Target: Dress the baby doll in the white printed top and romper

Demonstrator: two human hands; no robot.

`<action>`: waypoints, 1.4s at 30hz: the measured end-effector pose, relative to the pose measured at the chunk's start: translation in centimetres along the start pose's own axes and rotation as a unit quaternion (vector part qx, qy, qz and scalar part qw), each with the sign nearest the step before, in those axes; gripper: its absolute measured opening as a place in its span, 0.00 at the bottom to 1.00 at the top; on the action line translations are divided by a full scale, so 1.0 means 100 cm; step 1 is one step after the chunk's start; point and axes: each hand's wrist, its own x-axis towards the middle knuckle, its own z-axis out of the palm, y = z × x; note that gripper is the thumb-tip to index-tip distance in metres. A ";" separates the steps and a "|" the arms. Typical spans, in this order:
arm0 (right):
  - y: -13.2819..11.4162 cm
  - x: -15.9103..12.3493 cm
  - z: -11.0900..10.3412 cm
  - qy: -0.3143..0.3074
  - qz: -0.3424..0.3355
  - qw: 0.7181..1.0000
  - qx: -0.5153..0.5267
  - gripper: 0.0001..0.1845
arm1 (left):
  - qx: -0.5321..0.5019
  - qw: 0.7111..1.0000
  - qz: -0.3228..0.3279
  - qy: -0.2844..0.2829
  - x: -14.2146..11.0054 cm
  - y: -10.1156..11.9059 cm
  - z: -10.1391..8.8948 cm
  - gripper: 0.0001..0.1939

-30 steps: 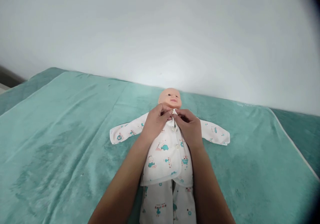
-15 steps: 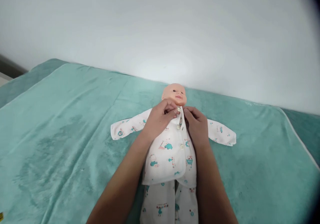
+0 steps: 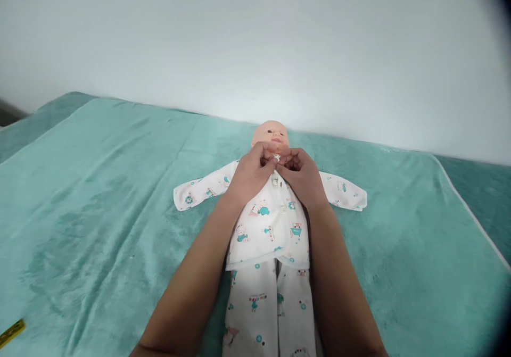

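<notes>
A baby doll (image 3: 268, 130) lies face up, wearing a white printed jacket (image 3: 261, 229) and matching trousers (image 3: 255, 314). Just below its chin, my left hand (image 3: 253, 171) pinches the jacket's front edge near the collar. My right hand (image 3: 301, 173) grips the other side of the opening there, and the fingertips of both hands meet. The top button is mostly hidden by the fingers. Lower down, a button (image 3: 275, 182) shows on the jacket front. Both sleeves are spread out to the sides.
A green plush blanket (image 3: 120, 213) with pale edging lies under the doll. Behind it rises a white wall (image 3: 239, 43). In the lower left corner is a yellow strip with dark marks (image 3: 11, 333).
My right hand has moved left, bringing its fingertips against those of my left hand at the collar. The view has shifted slightly, and more of the trousers and yellow strip shows.
</notes>
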 end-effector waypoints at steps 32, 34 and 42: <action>0.008 0.005 0.002 0.035 -0.004 0.999 0.002 0.14 | 0.000 0.996 0.043 0.074 0.001 -0.013 0.006 0.20; 0.008 0.005 0.002 0.041 0.003 0.999 0.004 0.15 | 0.009 0.997 0.037 0.070 0.002 -0.013 0.006 0.19; 0.005 0.005 0.003 0.060 0.033 0.997 0.029 0.12 | 0.032 0.996 0.055 0.061 0.001 -0.008 0.003 0.08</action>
